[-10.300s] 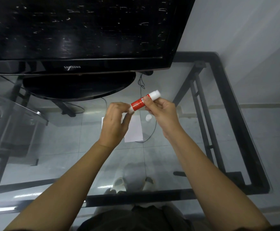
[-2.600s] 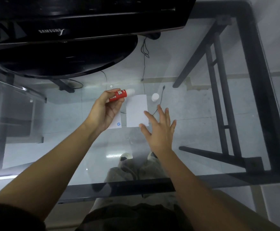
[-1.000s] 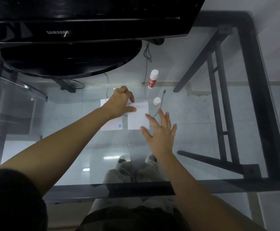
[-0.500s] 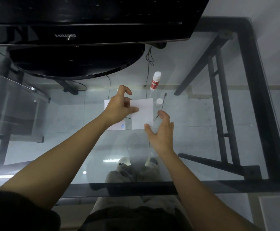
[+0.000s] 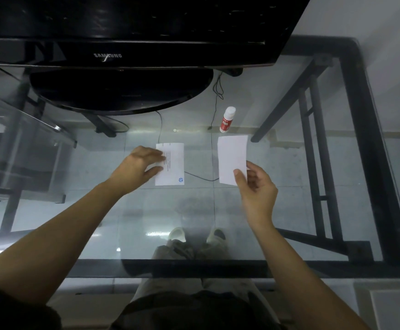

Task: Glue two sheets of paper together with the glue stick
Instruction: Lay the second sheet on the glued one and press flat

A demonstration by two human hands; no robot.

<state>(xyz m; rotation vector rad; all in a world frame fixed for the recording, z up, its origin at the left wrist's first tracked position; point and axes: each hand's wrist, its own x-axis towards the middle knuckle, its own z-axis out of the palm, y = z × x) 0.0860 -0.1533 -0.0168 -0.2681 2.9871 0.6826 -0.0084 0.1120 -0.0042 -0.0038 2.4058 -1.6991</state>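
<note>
On the glass table [image 5: 289,210]: left hand [image 5: 138,169] flat, fingers spread, pinning printed sheet [image 5: 173,164]. Right hand [image 5: 257,186] pinches blank sheet [image 5: 232,158], apart. Glue stick [image 5: 227,119] stands behind, untouched. Joining step; next, align the 2 sheets and press.

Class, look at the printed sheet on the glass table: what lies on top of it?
Only the left hand, fingers pressing its left edge. The printed sheet shows text lines and a blue logo; what is printed beneath the hand is covered. The blank sheet is apart, in the right hand.

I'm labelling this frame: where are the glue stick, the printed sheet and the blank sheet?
glue stick [image 5: 226,122]: head view, red label.
printed sheet [image 5: 174,166]: head view, middle.
blank sheet [image 5: 232,157]: head view, centre.
</note>
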